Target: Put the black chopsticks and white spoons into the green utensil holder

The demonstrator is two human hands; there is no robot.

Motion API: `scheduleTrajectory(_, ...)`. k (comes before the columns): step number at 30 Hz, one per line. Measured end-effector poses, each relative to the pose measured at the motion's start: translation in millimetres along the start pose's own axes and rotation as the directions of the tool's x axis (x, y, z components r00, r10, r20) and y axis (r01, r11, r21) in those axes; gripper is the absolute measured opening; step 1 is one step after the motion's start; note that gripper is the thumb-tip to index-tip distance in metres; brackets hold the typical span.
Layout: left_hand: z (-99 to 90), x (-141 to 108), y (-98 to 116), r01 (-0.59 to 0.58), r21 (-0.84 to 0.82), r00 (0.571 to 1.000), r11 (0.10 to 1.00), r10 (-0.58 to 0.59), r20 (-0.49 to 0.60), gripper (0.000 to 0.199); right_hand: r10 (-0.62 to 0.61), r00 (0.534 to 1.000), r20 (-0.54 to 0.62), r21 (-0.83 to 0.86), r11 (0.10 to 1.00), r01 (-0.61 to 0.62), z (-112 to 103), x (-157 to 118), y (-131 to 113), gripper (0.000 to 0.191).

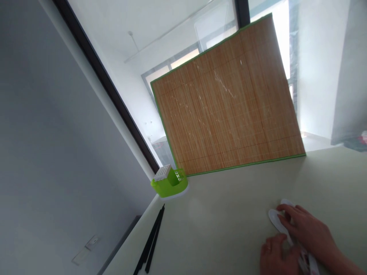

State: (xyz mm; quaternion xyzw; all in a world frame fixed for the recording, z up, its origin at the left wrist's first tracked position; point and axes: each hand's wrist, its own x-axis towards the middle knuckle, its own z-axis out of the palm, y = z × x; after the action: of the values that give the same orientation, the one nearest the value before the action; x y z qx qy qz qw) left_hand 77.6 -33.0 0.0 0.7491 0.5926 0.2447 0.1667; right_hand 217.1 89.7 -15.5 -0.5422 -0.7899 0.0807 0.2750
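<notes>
Low on the right, my two hands work close together over the pale tabletop. A flat white piece shaped like a spoon [275, 219] points up and left, its narrow handle running down between my hands. A second rounded white end [287, 202] shows just behind my right fingers. My right hand [311, 229] is closed, its thumb and fingertips pinching at these white pieces. My left hand [278, 256] has curled fingers touching the handle from the left; its lower part is cut off. A white strip with reddish marks [304, 259] lies partly hidden between the hands.
A bamboo mat [226, 103] with green edging leans upright against the glass at the back. A green and white plastic basket [171, 185] stands by its lower left corner. Thin black sticks [151, 240] lie along the table's left edge, beside a grey wall [71, 152].
</notes>
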Motion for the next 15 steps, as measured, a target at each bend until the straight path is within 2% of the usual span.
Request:
scheduleTrajectory(2, -21.2, -10, -29, -0.007, 0.089, 0.995, 0.996, 0.016, -0.102, 0.057, -0.007, 0.999, -0.049, -0.022, 1.000, 0.006, 0, -1, -1, 0.031)
scheduleTrajectory(3, -35.6, -16, -46, 0.035, 0.155, 0.987, 0.987, -0.009, -0.163, 0.057, -0.018, 0.997, -0.073, -0.033, 0.999, 0.015, -1, -1, -3, 0.032)
scheduleTrajectory(5, -70.6, -31, -82, 0.197, 0.301, 0.949, 0.933, -0.103, -0.299, 0.054, -0.051, 0.992, -0.114, -0.053, 0.998, 0.046, -2, -3, -6, 0.033)
scheduleTrajectory(7, -110.0, -48, -118, 0.384, 0.435, 0.892, 0.814, -0.204, -0.404, 0.054, -0.095, 0.985, -0.141, -0.065, 0.994, 0.086, -3, -4, -10, 0.036)
scheduleTrajectory(9, -147.8, -67, -151, 0.570, 0.522, 0.807, 0.635, -0.314, -0.500, 0.055, -0.144, 0.978, -0.151, -0.064, 0.989, 0.135, -3, -4, -13, 0.038)
scheduleTrajectory(11, -178.8, -88, -178, 0.738, 0.543, 0.675, 0.402, -0.456, -0.580, 0.060, -0.189, 0.970, -0.154, -0.054, 0.982, 0.183, -3, -5, -17, 0.038)
scheduleTrajectory(13, -200.7, -109, -200, 0.820, 0.534, 0.547, 0.209, -0.563, -0.620, 0.065, -0.220, 0.963, -0.159, -0.045, 0.976, 0.215, -3, -5, -19, 0.037)
scheduleTrajectory(15, -214.3, -128, -217, 0.853, 0.509, 0.454, 0.111, -0.640, -0.621, 0.069, -0.227, 0.960, -0.162, -0.043, 0.974, 0.223, -3, -5, -19, 0.036)
